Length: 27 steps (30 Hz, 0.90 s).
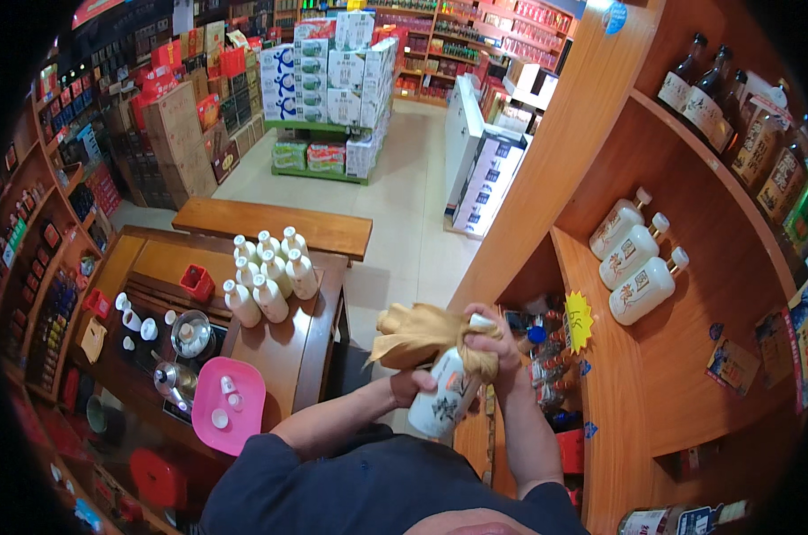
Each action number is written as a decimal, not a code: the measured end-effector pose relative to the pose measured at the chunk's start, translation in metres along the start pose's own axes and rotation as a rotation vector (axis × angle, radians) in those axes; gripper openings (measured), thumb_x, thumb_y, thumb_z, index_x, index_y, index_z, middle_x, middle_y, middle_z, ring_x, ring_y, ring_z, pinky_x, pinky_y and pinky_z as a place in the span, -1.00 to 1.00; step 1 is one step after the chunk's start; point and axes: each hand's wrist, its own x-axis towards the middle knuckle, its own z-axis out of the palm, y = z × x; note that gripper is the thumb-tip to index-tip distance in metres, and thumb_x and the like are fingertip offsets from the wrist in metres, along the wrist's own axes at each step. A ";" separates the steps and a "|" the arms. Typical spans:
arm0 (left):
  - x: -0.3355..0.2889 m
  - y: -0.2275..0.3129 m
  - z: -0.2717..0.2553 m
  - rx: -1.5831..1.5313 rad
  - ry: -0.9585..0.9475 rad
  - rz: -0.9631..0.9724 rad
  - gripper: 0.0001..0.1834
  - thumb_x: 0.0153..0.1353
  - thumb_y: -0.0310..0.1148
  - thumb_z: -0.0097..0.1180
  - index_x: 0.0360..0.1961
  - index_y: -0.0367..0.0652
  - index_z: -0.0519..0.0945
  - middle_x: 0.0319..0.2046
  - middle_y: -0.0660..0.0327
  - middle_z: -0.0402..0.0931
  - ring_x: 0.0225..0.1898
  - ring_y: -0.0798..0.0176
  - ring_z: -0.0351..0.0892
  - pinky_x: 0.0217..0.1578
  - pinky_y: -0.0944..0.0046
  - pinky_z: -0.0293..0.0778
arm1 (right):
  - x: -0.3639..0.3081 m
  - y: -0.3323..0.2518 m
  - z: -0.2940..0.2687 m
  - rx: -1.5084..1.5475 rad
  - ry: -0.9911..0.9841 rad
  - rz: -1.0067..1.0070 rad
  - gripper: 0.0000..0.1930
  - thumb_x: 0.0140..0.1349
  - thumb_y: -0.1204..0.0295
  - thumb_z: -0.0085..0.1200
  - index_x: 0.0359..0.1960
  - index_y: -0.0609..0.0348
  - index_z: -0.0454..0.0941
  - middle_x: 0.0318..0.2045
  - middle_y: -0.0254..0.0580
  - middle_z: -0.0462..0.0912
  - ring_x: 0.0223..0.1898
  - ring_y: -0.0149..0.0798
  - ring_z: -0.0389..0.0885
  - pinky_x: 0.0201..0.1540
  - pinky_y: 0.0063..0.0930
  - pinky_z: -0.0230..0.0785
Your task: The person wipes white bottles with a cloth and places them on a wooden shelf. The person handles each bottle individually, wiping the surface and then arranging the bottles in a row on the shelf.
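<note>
A white ceramic-looking bottle [441, 399] with dark printing is held tilted in front of my chest. My left hand [411, 387] is closed around the side of its body. At the neck end, my right hand [496, 343] grips a bunched tan cloth [422, 332] against the bottle. The cloth's loose part spreads leftward above my left hand. Part of the bottle's neck is covered by the cloth and my fingers. To the right, three similar white bottles [631, 252] stand on a wooden shelf [591, 276].
Several cream bottles [272, 276] stand grouped on the wooden table [283, 348] at left. Nearby are a pink tray [209, 419] with small cups, a kettle [174, 379] and a red container [197, 282]. A bench [279, 225] lies beyond. Dark bottles [702, 89] line the upper right shelf.
</note>
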 end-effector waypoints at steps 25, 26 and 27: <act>0.005 0.015 0.052 0.739 0.713 0.379 0.16 -0.14 -0.39 0.57 0.48 -0.14 0.11 0.34 0.17 0.31 0.37 0.18 0.31 0.38 0.12 0.25 | -0.002 -0.011 0.041 -0.342 0.318 -0.377 -0.54 0.29 0.47 0.26 0.18 0.36 0.45 -0.12 -0.19 0.69 -0.09 -0.38 0.66 0.03 -0.49 0.51; 0.007 0.014 0.049 0.778 0.692 0.480 0.08 -0.10 -0.38 0.54 0.44 -0.18 0.16 0.25 0.17 0.39 0.27 0.21 0.40 0.31 0.16 0.32 | -0.009 0.001 0.050 -0.464 0.405 -0.446 -0.45 0.31 0.44 0.25 0.27 0.38 0.37 -0.01 -0.10 0.66 0.00 -0.27 0.64 0.10 -0.39 0.50; 0.009 0.014 0.046 0.820 0.703 0.556 0.01 -0.06 -0.36 0.51 0.39 -0.23 0.20 0.16 0.16 0.48 0.18 0.24 0.49 0.24 0.20 0.39 | -0.015 0.017 0.061 -0.765 0.504 -0.620 -0.30 0.28 0.40 0.29 0.39 0.33 0.23 0.19 0.07 0.52 0.17 -0.11 0.54 0.22 -0.25 0.42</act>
